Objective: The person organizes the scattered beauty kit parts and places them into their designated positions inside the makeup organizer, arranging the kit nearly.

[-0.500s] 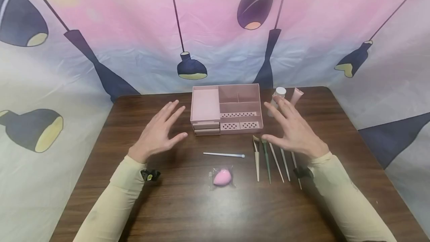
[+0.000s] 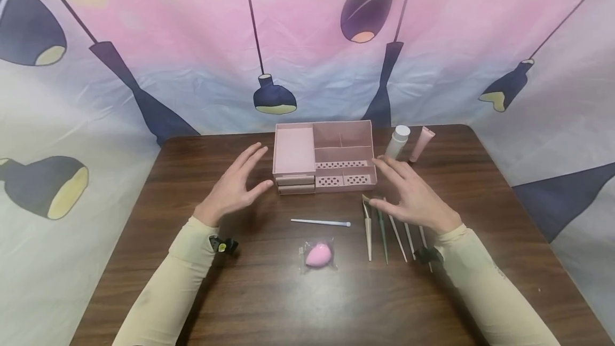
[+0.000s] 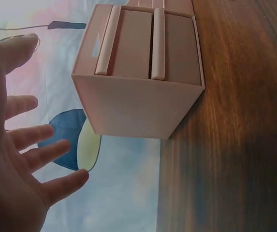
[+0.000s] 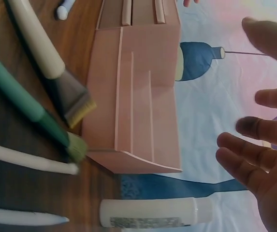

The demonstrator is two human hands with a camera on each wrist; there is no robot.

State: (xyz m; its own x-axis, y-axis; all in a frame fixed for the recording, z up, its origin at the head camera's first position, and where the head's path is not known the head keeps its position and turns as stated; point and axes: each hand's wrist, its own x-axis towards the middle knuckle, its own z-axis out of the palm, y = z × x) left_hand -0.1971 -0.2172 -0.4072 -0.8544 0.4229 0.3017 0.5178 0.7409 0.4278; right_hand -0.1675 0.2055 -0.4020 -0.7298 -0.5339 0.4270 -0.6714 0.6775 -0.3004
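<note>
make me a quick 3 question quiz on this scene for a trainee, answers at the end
1. True or false: the person's left hand is gripping the pink plastic organizer with compartments.
2. How many drawers does the organizer show in the left wrist view?
3. Fill in the blank: in the head view, the pale cylindrical bottle with a white cap stands to the ____ of the organizer.

Key
1. False; its fingers are spread and apart from the organizer.
2. Two.
3. Right.
</note>
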